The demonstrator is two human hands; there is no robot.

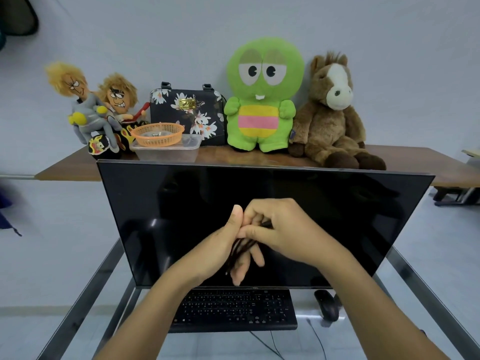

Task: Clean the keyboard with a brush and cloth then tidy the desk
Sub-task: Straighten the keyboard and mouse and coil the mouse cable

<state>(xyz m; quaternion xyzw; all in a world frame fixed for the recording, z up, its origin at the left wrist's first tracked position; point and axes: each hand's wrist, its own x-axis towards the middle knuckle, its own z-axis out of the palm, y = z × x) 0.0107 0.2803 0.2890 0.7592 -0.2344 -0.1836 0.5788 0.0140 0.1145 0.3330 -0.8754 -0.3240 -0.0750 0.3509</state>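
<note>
The black keyboard [235,309] lies flat on the glass table [85,318], just below my hands and in front of the dark, glossy monitor [181,203]. No brush or cloth is visible, so I judge the cleaning is done or set aside and I am tidying. My left hand [220,252] has a bundle of thin black cord [240,246] looped over its straight fingers; my right hand [279,232] curls round the loops. A smooth black mouse [326,305] sits right of the keyboard. On the wooden shelf [67,170] behind stand fuzzy plush toys [262,100], a floral bag [187,110] and an orange mesh basket [157,135].
</note>
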